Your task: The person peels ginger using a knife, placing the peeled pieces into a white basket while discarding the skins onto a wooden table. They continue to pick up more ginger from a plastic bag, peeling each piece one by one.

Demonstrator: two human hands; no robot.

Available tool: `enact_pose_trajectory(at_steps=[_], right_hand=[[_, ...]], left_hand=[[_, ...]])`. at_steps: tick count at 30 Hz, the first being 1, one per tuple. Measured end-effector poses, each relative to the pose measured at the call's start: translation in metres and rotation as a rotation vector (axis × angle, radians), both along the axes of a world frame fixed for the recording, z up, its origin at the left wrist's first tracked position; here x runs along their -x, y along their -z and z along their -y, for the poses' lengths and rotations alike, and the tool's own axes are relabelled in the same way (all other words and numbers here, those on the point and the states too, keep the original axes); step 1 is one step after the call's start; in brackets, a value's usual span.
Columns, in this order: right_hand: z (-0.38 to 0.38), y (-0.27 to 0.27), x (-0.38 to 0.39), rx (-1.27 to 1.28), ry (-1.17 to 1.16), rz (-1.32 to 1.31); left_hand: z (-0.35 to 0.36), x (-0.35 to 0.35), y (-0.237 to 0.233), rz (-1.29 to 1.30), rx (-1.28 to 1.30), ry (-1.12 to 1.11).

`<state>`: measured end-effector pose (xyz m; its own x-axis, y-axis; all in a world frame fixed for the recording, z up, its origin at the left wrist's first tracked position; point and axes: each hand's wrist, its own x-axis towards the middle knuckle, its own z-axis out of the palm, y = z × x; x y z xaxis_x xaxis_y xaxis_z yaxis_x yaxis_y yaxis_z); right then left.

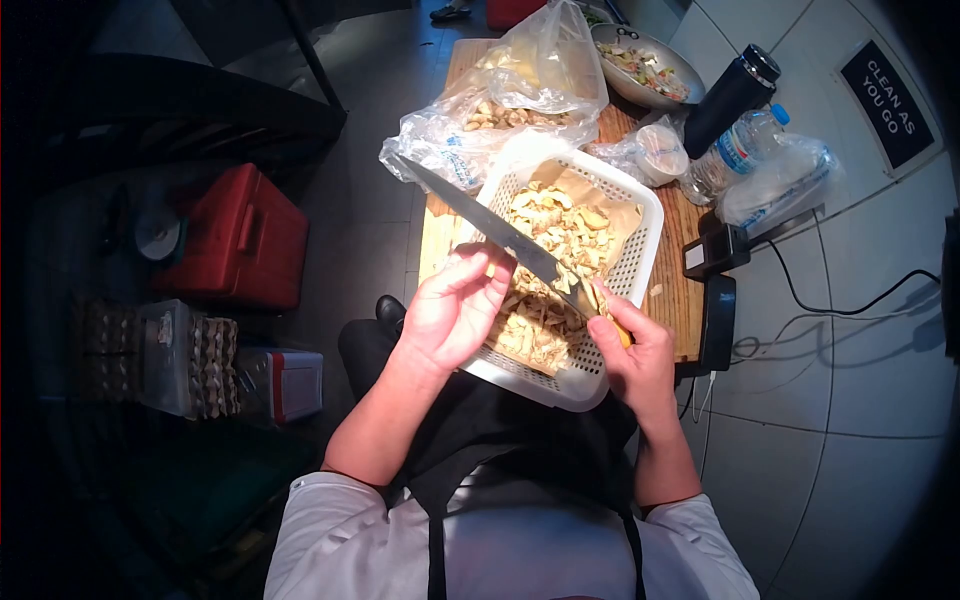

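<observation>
Right hand (640,360): fingers wrapped tight round the handle of a knife (500,228), held over the near corner of the basket (650,215). Left hand (455,310): fingertips curled onto the blade above the basket's near-left rim; whether the thumb pinched from beneath could not be told. Knife: long blade, slanting up and left across the basket, tip past its far-left edge. Basket: white, perforated, paper-lined, holding pale slices (565,225), set on a wooden board (680,290) with its near corner overhanging toward the person. Risk, as judged: fingertips sliding along the edge could be cut, and the overhanging basket could tip if pressed down. Beyond the basket: plastic bags (545,60) and a bowl (650,68) of chopped food. Right of the basket: black flask (735,95); bottle (740,150), blue label unreadable. Farther right: sign (888,100) reading "CLEAN AS YOU GO". Left of the basket, on the floor: red box (240,235) and egg trays (210,365).
</observation>
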<state>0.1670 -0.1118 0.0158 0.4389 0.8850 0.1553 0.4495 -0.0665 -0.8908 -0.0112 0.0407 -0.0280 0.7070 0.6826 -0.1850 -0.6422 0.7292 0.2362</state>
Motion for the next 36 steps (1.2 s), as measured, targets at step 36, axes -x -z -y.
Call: enact_pose_trajectory(at_steps=[36], right_hand=[[-0.006, 0.007, -0.008, -0.001, 0.053, 0.105]], left_hand=[[0.025, -0.01, -0.022, -0.212, -0.46, 0.096]])
